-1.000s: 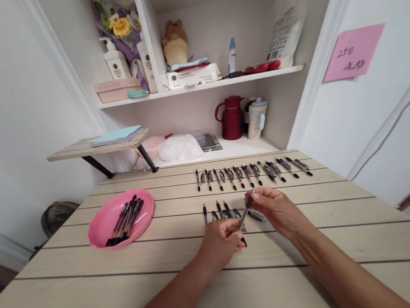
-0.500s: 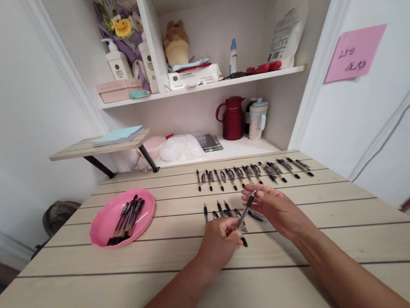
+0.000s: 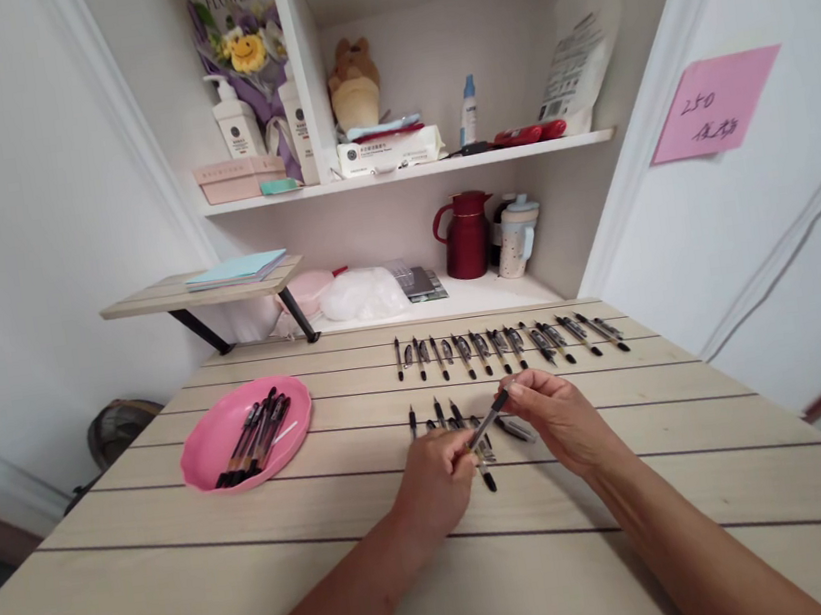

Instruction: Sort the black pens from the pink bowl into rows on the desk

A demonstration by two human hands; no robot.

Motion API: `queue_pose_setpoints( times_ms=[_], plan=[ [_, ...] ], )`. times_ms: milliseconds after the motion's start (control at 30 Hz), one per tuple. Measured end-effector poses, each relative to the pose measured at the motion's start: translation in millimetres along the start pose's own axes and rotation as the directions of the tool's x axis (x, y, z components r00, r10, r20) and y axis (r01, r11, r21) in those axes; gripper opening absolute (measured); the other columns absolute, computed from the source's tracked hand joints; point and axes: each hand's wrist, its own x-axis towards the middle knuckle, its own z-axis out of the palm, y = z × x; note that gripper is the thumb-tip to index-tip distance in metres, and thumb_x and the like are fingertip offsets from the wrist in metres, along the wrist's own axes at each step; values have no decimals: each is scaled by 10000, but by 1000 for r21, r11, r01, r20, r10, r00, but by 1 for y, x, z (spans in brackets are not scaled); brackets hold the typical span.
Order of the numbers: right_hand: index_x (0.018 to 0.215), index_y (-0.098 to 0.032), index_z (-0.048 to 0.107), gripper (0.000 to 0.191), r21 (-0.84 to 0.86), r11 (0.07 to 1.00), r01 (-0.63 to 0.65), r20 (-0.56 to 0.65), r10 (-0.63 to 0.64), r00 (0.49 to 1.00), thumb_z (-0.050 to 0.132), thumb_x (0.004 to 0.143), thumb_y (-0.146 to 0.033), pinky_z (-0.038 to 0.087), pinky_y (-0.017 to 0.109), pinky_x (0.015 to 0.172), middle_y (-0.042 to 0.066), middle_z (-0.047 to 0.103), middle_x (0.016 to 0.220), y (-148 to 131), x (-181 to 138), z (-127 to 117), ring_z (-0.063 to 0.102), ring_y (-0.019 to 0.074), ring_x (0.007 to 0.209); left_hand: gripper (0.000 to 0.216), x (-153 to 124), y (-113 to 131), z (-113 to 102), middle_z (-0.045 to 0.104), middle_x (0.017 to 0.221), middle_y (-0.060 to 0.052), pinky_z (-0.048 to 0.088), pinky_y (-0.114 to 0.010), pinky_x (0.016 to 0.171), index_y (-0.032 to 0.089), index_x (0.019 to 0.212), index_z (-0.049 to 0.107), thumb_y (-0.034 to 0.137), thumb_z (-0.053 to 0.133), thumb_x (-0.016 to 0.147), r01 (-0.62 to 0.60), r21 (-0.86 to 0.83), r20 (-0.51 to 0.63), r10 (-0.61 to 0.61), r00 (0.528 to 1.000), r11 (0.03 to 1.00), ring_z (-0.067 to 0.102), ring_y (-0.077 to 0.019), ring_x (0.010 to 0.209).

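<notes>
My left hand point(image 3: 437, 477) and my right hand point(image 3: 557, 417) both pinch one black pen point(image 3: 487, 420), held slanted just above the wooden table point(image 3: 188, 569). The left grips its lower end, the right its upper tip. Under the hands lies a short row of pens and caps point(image 3: 446, 418). Behind it runs a longer row of several pens and caps point(image 3: 510, 346). A pink dish point(image 3: 206, 445) at the left holds several more black pens point(image 3: 255, 436).
A small wooden riser with a blue notebook point(image 3: 235, 269) stands at the back left. The alcove behind holds a red jug point(image 3: 464, 234), a pale cup point(image 3: 514, 235) and a plastic bag point(image 3: 363, 294). A pink note point(image 3: 713, 104) hangs on the right wall.
The held pen has sunk a little toward the table, and my right fingers have closed onto its upper tip.
</notes>
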Motion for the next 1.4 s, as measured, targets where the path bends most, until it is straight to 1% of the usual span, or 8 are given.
queue_pose_setpoints(
  times_ms=[133, 233, 333, 400, 467, 600, 733, 1400],
  plan=[
    [846, -218, 619, 311, -381, 925, 4, -29, -16, 999, 621, 651, -461, 409, 289, 607, 33, 644, 786, 2, 5, -14, 560, 162, 674, 221, 1, -2, 1, 572, 691, -5, 401, -213, 558, 178, 849, 631, 196, 464, 706, 146, -226, -23, -155, 988, 963, 522, -114, 618],
    [678, -223, 626, 194, -813, 582, -8, -51, -57, 997, 671, 576, -382, 334, 271, 520, 17, 626, 643, 13, 6, -21, 506, 143, 552, 258, 3, -4, 1, 566, 660, -1, 432, -209, 511, 153, 912, 609, 218, 483, 696, 284, -418, 41, -294, 955, 863, 551, -105, 561],
    [582, -221, 610, 39, -936, 353, -8, -29, -53, 998, 641, 567, -239, 291, 273, 508, 21, 611, 599, 21, 7, -23, 490, 141, 538, 279, 5, -5, -1, 558, 644, 5, 434, -188, 454, 134, 920, 593, 206, 490, 671, 353, -510, 113, -345, 932, 784, 548, -87, 500],
    [573, -215, 596, 27, -902, 432, -23, -49, -49, 998, 622, 579, -216, 297, 277, 511, 15, 591, 568, 21, 8, -23, 482, 140, 527, 289, 5, -5, -2, 567, 665, 0, 416, -171, 410, 129, 924, 588, 203, 465, 673, 363, -530, 149, -337, 930, 767, 525, -67, 459],
    [590, -214, 568, 85, -749, 660, -51, -96, -33, 995, 639, 593, -260, 310, 272, 499, -8, 552, 525, 15, 9, -23, 461, 128, 496, 305, 4, -6, -2, 574, 678, -4, 396, -158, 379, 126, 935, 586, 202, 436, 680, 364, -528, 187, -313, 931, 767, 496, -51, 427],
    [741, -223, 552, 217, -116, 993, 5, -129, -20, 991, 680, 616, -346, 360, 251, 485, -31, 533, 587, 0, 9, -22, 471, 103, 503, 323, 1, -6, 1, 567, 666, -1, 374, -144, 355, 125, 941, 593, 187, 422, 674, 384, -483, 233, -307, 923, 787, 468, -39, 408],
    [934, -259, 562, 351, 118, 986, 117, -180, -95, 979, 705, 617, -313, 411, 238, 509, -24, 540, 695, -6, 7, -17, 513, 99, 573, 323, 0, -4, 3, 571, 676, -4, 367, -139, 352, 130, 936, 603, 183, 426, 670, 405, -431, 239, -330, 913, 807, 470, -39, 414],
    [851, -189, 606, 290, -49, 999, 7, 0, -7, 1000, 685, 634, -364, 375, 226, 494, -8, 542, 654, 2, -5, 6, 477, 93, 542, 328, 1, -8, 5, 558, 662, 6, 414, -144, 423, 162, 985, 633, 206, 494, 691, 296, -426, 189, -235, 953, 855, 522, -66, 530]
  ],
)
